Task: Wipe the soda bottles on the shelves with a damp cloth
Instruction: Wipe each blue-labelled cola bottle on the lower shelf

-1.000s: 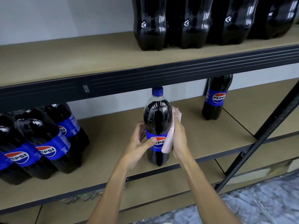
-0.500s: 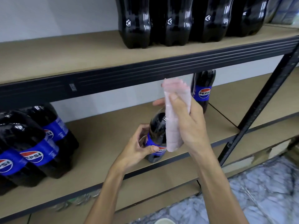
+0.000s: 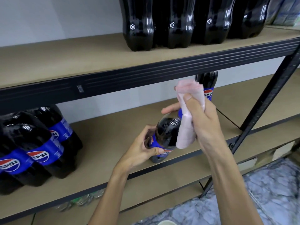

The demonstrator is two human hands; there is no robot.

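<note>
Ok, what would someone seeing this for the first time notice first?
Mid-frame, a right hand grips a pink cloth against the top of a Pepsi bottle, which the left hand holds by its blue label at the front edge of the middle shelf. Dark bottles line the upper shelf, and a pack of Pepsi bottles sits at the middle shelf's left.

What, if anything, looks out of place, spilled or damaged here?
Nothing spilled or damaged. Only oddity: what looks like crumpled plastic lying on the lower shelf. The bottle tilts only because the left hand grips it; the right hand holds the cloth.
</note>
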